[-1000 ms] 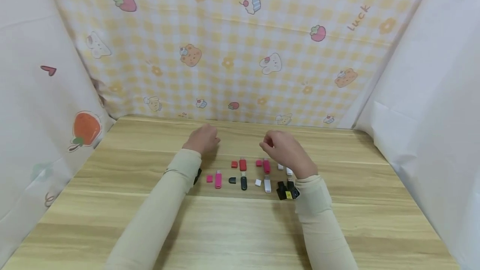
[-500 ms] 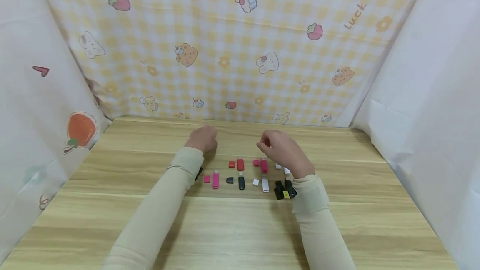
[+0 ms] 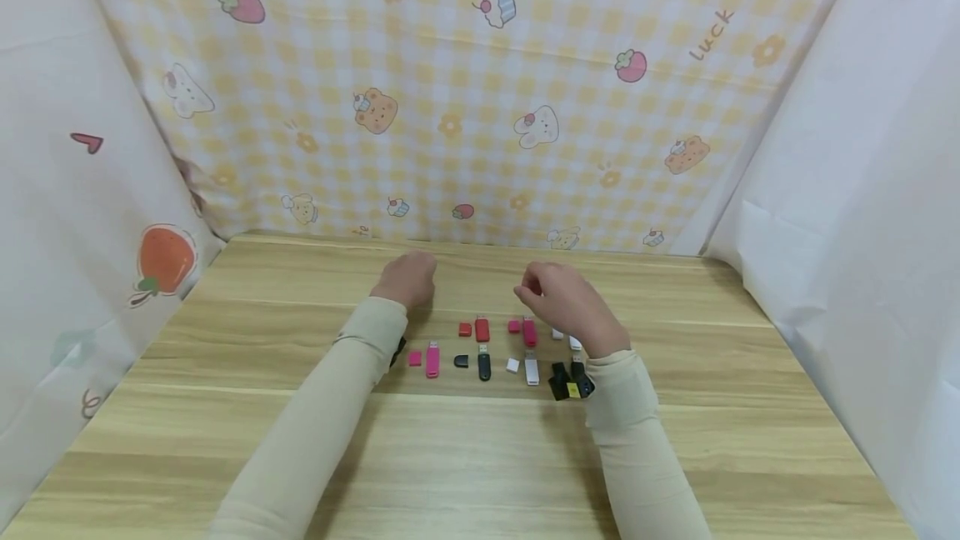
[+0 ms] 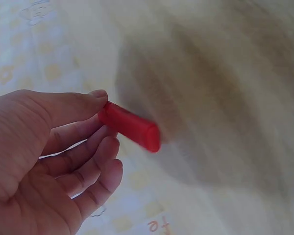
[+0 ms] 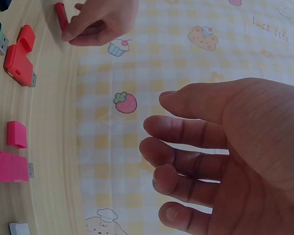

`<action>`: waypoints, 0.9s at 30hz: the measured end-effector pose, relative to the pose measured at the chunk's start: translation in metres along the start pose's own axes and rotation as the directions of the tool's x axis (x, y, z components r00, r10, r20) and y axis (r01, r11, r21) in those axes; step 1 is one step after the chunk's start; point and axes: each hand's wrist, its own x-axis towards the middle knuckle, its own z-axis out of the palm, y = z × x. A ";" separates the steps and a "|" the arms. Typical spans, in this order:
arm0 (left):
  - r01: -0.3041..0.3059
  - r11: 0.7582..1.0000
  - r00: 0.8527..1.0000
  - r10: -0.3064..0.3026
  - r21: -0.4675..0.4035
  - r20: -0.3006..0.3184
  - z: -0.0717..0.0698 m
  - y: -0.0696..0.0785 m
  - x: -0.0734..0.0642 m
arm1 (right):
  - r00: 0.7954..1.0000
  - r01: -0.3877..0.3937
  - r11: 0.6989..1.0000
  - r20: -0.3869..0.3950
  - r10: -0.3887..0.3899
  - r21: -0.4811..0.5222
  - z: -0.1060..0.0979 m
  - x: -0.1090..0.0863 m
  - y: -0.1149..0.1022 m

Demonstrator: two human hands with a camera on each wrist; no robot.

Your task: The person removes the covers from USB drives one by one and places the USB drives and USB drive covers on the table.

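Observation:
My left hand (image 3: 405, 280) hovers at the back of the table, left of the middle. In the left wrist view its thumb and index finger pinch one end of a red USB stick (image 4: 131, 127), whose other end points out over the wood. The head view hides this stick behind the hand. My right hand (image 3: 564, 298) is raised behind the right end of the rows, fingers loosely bent and apart, holding nothing. Nearest to it lie a rose-red USB stick (image 3: 529, 332) with its cap (image 3: 513, 327) off and a white stick (image 3: 575, 343), partly covered by the wrist.
Two rows of uncapped sticks lie between the arms: a red one (image 3: 482, 329), a pink one (image 3: 432, 361), a black one (image 3: 483, 363) and a white one (image 3: 532, 369). Black wrist gear (image 3: 567, 382) shows at the right cuff. A checked cloth (image 3: 465, 90) hangs behind the table.
The left hand has turned a little, its fingers now less visible from above. The right hand keeps its place over the table. The head view has shifted slightly.

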 end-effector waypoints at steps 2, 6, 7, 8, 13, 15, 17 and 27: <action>-0.011 1.000 1.000 0.011 -0.006 -0.015 -0.003 0.001 -0.002 | 1.000 -0.003 1.000 0.001 0.003 0.000 0.000 0.000 0.000; -0.037 0.999 0.998 0.035 -0.030 -0.051 -0.013 0.005 -0.006 | 1.000 -0.013 1.000 0.003 0.013 -0.004 -0.001 -0.001 -0.001; -0.048 0.998 0.997 0.045 -0.034 -0.063 -0.016 0.006 -0.008 | 1.000 -0.014 1.000 0.003 0.014 -0.004 -0.001 -0.001 -0.001; -0.058 0.997 0.995 0.054 -0.045 -0.078 -0.018 0.008 -0.009 | 1.000 -0.013 1.000 0.003 0.013 -0.005 -0.001 -0.001 -0.001; -0.119 0.981 0.985 0.097 -0.155 -0.145 -0.030 0.019 -0.017 | 1.000 -0.005 1.000 0.004 0.005 -0.007 -0.002 -0.002 -0.002; -0.135 0.970 0.982 0.104 -0.201 -0.161 -0.034 0.024 -0.021 | 1.000 -0.004 1.000 0.003 0.004 -0.008 -0.002 -0.002 -0.003; -0.154 0.959 0.978 0.113 -0.236 -0.177 -0.037 0.031 -0.026 | 1.000 -0.001 1.000 0.003 0.001 -0.007 -0.002 -0.002 -0.003; -0.281 0.870 0.945 0.176 -0.406 -0.277 -0.055 0.052 -0.052 | 0.997 0.072 0.996 -0.009 -0.072 0.044 -0.003 0.000 -0.003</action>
